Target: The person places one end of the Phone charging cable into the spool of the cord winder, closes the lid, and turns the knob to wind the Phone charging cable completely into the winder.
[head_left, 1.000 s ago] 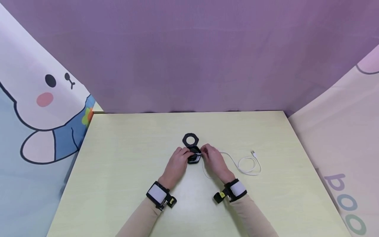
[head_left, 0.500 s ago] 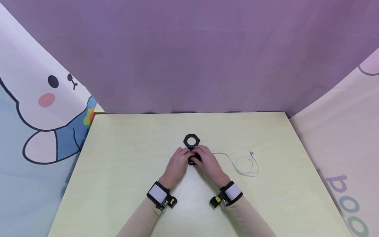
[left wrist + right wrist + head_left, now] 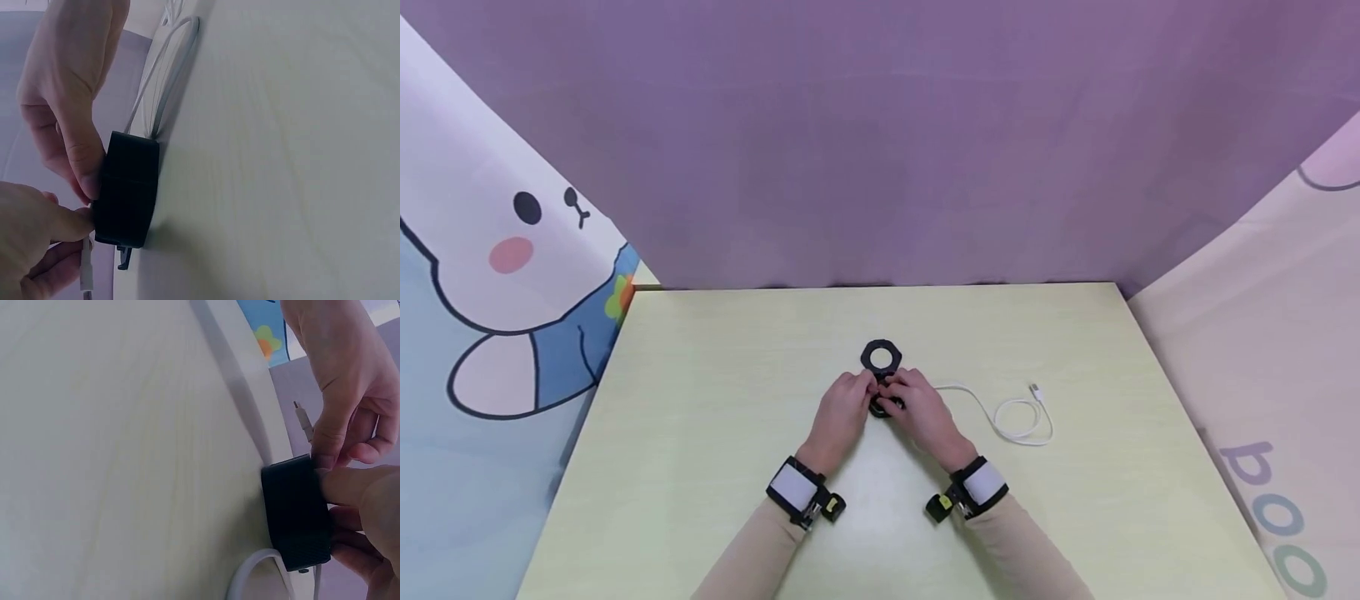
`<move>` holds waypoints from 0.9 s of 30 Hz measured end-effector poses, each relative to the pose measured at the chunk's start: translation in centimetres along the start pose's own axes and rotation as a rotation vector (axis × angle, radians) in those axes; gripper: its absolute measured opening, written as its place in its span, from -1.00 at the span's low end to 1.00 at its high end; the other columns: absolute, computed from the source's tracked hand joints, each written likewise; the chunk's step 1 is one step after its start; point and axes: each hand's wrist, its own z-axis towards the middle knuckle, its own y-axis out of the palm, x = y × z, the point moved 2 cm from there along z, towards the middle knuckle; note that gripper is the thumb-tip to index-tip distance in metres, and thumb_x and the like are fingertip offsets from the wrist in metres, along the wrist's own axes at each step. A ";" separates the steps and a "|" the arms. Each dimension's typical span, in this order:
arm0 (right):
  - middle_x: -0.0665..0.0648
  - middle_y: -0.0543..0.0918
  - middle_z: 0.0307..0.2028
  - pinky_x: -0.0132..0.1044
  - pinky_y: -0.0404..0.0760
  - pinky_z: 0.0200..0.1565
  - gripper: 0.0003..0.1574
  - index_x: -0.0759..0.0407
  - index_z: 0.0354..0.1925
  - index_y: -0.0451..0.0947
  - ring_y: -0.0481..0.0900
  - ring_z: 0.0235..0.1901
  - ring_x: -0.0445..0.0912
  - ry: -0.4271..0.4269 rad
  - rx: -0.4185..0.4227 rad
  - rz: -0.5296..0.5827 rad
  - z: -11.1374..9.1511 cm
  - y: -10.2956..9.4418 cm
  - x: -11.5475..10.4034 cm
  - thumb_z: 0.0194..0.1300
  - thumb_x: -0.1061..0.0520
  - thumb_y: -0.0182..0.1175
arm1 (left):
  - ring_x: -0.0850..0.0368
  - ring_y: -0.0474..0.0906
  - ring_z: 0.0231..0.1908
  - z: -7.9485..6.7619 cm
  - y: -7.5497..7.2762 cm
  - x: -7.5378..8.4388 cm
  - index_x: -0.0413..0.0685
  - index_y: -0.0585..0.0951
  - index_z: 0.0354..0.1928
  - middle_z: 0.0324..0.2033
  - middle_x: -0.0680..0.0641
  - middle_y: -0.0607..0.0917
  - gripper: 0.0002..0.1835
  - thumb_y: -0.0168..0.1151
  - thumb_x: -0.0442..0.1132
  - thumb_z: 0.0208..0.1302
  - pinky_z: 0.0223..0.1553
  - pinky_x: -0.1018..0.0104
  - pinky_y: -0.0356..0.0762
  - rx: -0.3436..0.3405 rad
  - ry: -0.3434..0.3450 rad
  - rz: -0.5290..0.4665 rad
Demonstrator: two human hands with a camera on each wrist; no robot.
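A black hexagonal case [image 3: 128,187] sits on the table, its ring-shaped lid [image 3: 867,358] swung back away from the person. My left hand [image 3: 835,417] is at the case's left side, pinching a white USB cable [image 3: 958,387] near one end. That end's slim white plug [image 3: 304,422] sticks out past the left fingers. Over the case's right side, my right hand [image 3: 925,417] has thumb and fingertips at the opening, pinching the cable there. The fingers largely cover the case's inside, and the exact hold is hard to see.
The rest of the cable lies in a loose loop to the right, ending in a USB-A plug [image 3: 1036,392]. A pale wooden table [image 3: 722,358] carries everything. A purple curtain [image 3: 880,167] hangs at its far edge, with printed cloths on both sides.
My right hand has moved left from beside the case to over its opening, drawing the cable in. My left fingers have drawn back slightly toward the case's left rim. The lid stays open.
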 end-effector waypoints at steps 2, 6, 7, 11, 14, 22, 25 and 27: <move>0.03 0.66 -0.20 -0.33 0.60 -0.11 -0.86 0.15 -0.27 0.76 0.53 -0.17 -0.11 -0.014 -0.001 -0.010 0.0 0.0 -0.1 0.16 0.14 0.44 | 0.09 0.54 -0.34 0.0 0.0 -0.1 -0.09 0.53 -0.31 -0.45 -0.01 0.65 -0.85 0.28 -0.46 0.23 -0.33 0.28 0.56 0.005 0.014 0.018; 0.00 0.64 -0.25 -0.33 0.61 -0.12 -0.87 0.15 -0.28 0.77 0.53 -0.20 -0.12 -0.039 -0.007 -0.031 0.0 -0.1 -0.1 0.16 0.15 0.44 | 0.11 0.54 -0.36 0.0 0.2 -0.4 -0.07 0.53 -0.34 -0.46 0.01 0.63 -0.77 0.28 -0.56 0.15 -0.35 0.30 0.55 0.002 0.023 0.036; -0.01 0.64 -0.25 -0.33 0.61 -0.12 -0.87 0.15 -0.28 0.77 0.53 -0.20 -0.12 -0.041 -0.009 -0.034 0.0 -0.2 -0.1 0.15 0.15 0.44 | 0.11 0.54 -0.36 0.0 0.2 -0.4 -0.07 0.53 -0.34 -0.47 0.01 0.62 -0.76 0.28 -0.57 0.13 -0.36 0.30 0.55 -0.002 0.022 0.040; 0.00 0.64 -0.25 -0.34 0.61 -0.12 -0.87 0.15 -0.28 0.78 0.54 -0.20 -0.12 -0.045 -0.005 -0.042 0.0 -0.2 0.0 0.15 0.16 0.44 | 0.12 0.51 -0.40 0.2 0.3 -0.4 -0.06 0.51 -0.39 -0.51 0.03 0.59 -0.75 0.26 -0.58 0.14 -0.39 0.32 0.52 -0.015 0.017 0.041; 0.01 0.66 -0.24 -0.32 0.61 -0.13 -0.88 0.15 -0.30 0.77 0.55 -0.20 -0.10 -0.046 0.012 -0.038 0.0 -0.2 0.0 0.14 0.17 0.45 | 0.13 0.49 -0.42 0.3 0.3 -0.4 -0.05 0.50 -0.41 -0.52 0.04 0.57 -0.76 0.24 -0.56 0.17 -0.42 0.33 0.50 -0.033 0.019 0.037; 0.04 0.66 -0.21 -0.32 0.61 -0.13 -0.87 0.15 -0.28 0.77 0.54 -0.18 -0.08 -0.032 0.026 -0.039 0.1 -0.1 -0.2 0.16 0.15 0.43 | 0.13 0.50 -0.51 1.3 -0.5 0.1 -0.03 0.52 -0.48 -0.57 0.06 0.57 -0.76 0.23 -0.53 0.19 -0.46 0.29 0.49 -0.120 -0.017 0.024; 0.03 0.66 -0.22 -0.32 0.60 -0.15 -0.87 0.14 -0.28 0.77 0.53 -0.20 -0.09 -0.024 0.023 -0.039 0.0 0.0 -0.1 0.16 0.15 0.43 | 0.12 0.53 -0.51 1.8 -0.6 0.3 -0.03 0.54 -0.49 -0.57 0.05 0.59 -0.77 0.22 -0.51 0.20 -0.45 0.29 0.51 -0.165 -0.039 0.023; 0.03 0.65 -0.23 -0.31 0.60 -0.15 -0.87 0.15 -0.28 0.77 0.52 -0.20 -0.09 -0.019 0.018 -0.037 0.1 0.0 0.0 0.17 0.15 0.43 | 0.12 0.54 -0.50 2.1 -0.6 0.5 -0.03 0.55 -0.48 -0.55 0.04 0.61 -0.78 0.21 -0.50 0.23 -0.44 0.29 0.51 -0.194 -0.052 0.023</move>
